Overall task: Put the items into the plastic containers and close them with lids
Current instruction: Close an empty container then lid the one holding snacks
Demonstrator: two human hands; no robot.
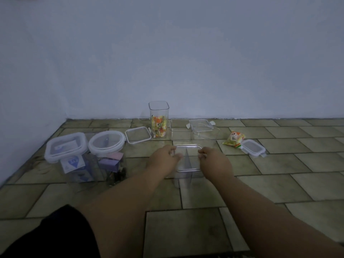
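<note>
Held container: clear open-topped container (186,176), centre foreground, between both hands; contact with the tiled floor (279,164) not determinable.
Left hand (163,156): grip curled onto the container's left rim.
Right hand (212,159): grip curled onto its right rim.
Tall container (159,110): upright near the wall, unlidded, snack packets (158,128) inside.
Loose packet (235,139): on the floor at right, touching a small lid (253,148).
Lidded containers: square-lidded (66,147) and round-lidded (106,143), at left, filled.
Flat lid (138,135): just left of the tall container.
</note>
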